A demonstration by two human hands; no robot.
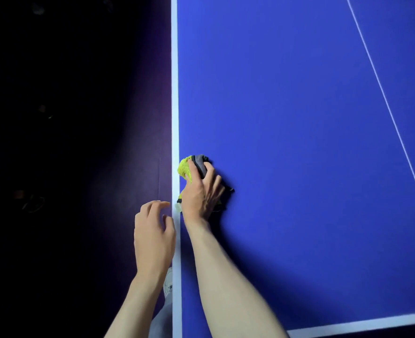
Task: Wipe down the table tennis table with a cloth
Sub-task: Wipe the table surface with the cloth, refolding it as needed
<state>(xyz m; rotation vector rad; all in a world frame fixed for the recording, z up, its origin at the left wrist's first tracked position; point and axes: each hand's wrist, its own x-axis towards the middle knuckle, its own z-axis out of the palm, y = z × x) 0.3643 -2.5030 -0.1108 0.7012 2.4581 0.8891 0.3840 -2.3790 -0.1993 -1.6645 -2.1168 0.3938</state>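
Blue table tennis table runs off toward 12 o'clock, so that's where I'd wipe. My right hand is clamped on the bunched yellow-and-grey cloth beside the white sideline. My left hand hangs loose at 8 o'clock, holding nothing.

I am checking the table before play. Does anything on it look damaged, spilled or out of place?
Nothing stands out. The blue table tennis table shows no spill or damage. The right hand presses a bunched yellow and grey cloth near the white side line; the left hand hangs beside the edge.
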